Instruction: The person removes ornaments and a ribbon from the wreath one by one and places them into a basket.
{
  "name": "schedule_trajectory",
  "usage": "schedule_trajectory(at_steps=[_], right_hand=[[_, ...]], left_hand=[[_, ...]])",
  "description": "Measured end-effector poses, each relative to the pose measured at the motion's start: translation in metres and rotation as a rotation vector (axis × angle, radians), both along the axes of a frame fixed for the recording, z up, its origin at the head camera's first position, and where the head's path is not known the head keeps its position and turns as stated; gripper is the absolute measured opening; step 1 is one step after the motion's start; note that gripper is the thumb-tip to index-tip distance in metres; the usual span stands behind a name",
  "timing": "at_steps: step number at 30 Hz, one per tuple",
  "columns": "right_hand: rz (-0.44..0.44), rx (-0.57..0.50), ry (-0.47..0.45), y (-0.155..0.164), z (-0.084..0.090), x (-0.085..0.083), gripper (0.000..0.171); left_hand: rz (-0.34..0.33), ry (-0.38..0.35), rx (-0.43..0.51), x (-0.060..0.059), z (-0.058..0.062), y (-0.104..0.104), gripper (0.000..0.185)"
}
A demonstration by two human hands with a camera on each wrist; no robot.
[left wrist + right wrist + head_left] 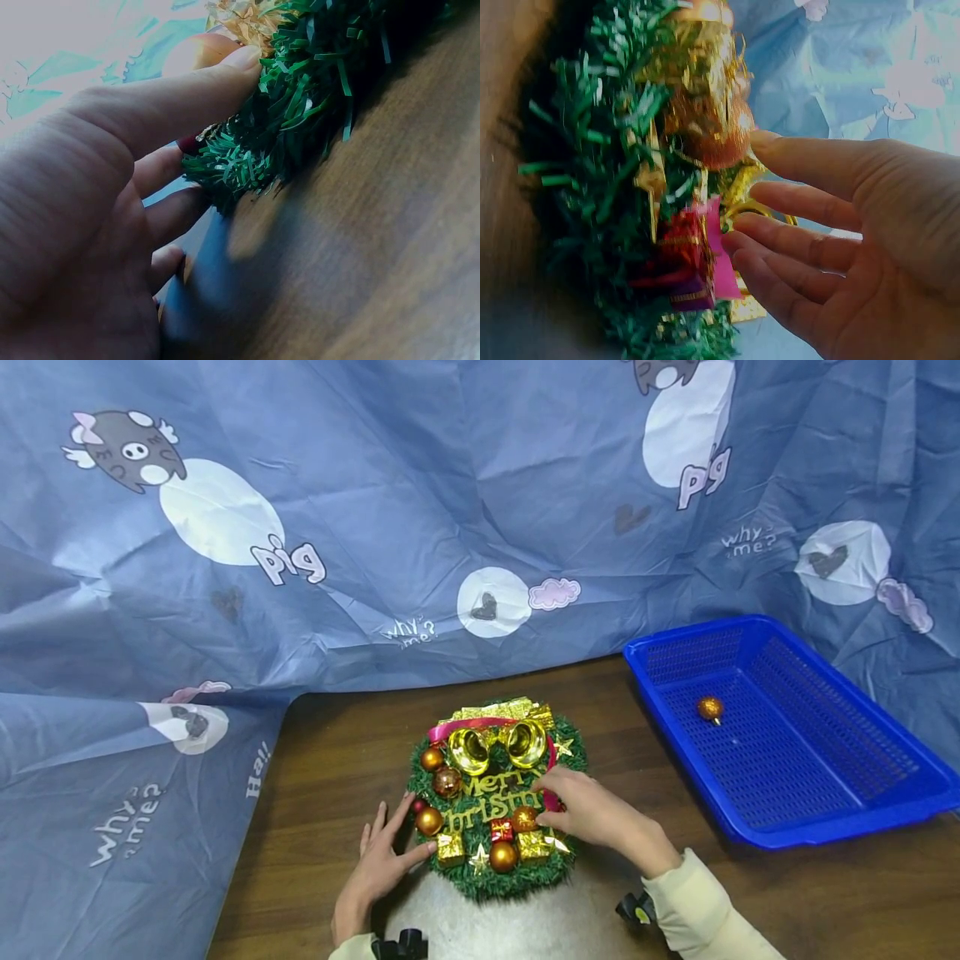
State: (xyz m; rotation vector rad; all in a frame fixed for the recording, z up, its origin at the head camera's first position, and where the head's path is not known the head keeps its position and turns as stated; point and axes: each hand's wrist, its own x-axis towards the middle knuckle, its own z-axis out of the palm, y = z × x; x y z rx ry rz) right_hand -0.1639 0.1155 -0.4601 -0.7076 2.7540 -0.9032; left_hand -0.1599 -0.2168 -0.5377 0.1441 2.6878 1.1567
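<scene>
A green Christmas wreath with gold bells, balls, small gift boxes and gold lettering lies flat on the wooden table. My left hand lies open at its left edge, and straight fingers touch the green fringe. My right hand rests on the wreath's right side. Its fingers are loosely extended, and the tips are at an orange glitter ball, beside a pink ribbon and a red gift box. In the right wrist view nothing is gripped by that hand.
A blue mesh plastic basket stands at the right with one orange ball inside. A blue patterned cloth hangs behind and drapes over the table's left side. Bare wood shows in front of the basket.
</scene>
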Motion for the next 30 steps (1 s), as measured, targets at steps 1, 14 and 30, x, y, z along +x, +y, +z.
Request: schedule_trajectory(at_steps=[1, 14, 30], right_hand=[[0.007, 0.000, -0.001, -0.002, 0.000, 0.000, 0.038], [0.067, -0.009, -0.018, -0.015, -0.004, 0.001, 0.033], [0.090, 0.003, 0.013, -0.019, -0.005, 0.001, 0.031]], left_hand=[[0.001, 0.001, 0.000, 0.000, 0.000, 0.000, 0.089], [-0.007, 0.011, 0.003, 0.000, -0.001, -0.001, 0.089], [-0.003, 0.004, 0.004, 0.000, 0.000, 0.000, 0.089]])
